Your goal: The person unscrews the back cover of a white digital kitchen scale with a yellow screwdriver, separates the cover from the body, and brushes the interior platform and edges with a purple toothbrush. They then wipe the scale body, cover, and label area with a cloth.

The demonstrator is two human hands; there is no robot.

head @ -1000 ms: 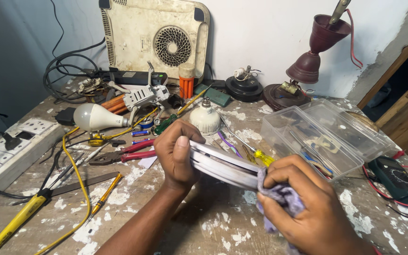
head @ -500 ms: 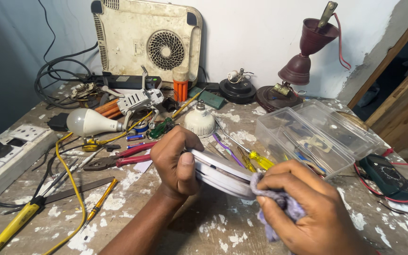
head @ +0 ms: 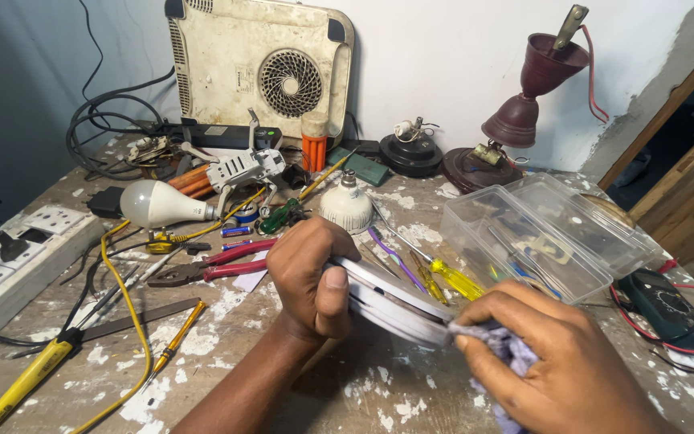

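Note:
My left hand (head: pixel 311 277) grips the near edge of a flat round white disc-shaped part (head: pixel 395 301), held edge-on just above the workbench. My right hand (head: pixel 560 366) presses a crumpled pale purple cloth (head: pixel 508 354) against the disc's right rim. The cloth is bunched under my fingers and mostly hidden by them. Behind the disc lie a yellow-handled screwdriver (head: pixel 455 280) and a purple-handled tool (head: pixel 391 251).
A clear plastic box (head: pixel 540 241) with its lid open stands at right, a multimeter (head: pixel 672 309) beyond it. Red-handled pliers (head: pixel 218 265), a white bulb (head: pixel 158 205), a bulb base (head: pixel 347 205), a power strip (head: pixel 18 257) and yellow cable lie left. A cream appliance (head: pixel 263 68) leans on the wall.
The view has shifted slightly. My right hand with the cloth has slid along the disc's rim, while my left hand keeps the same grip.

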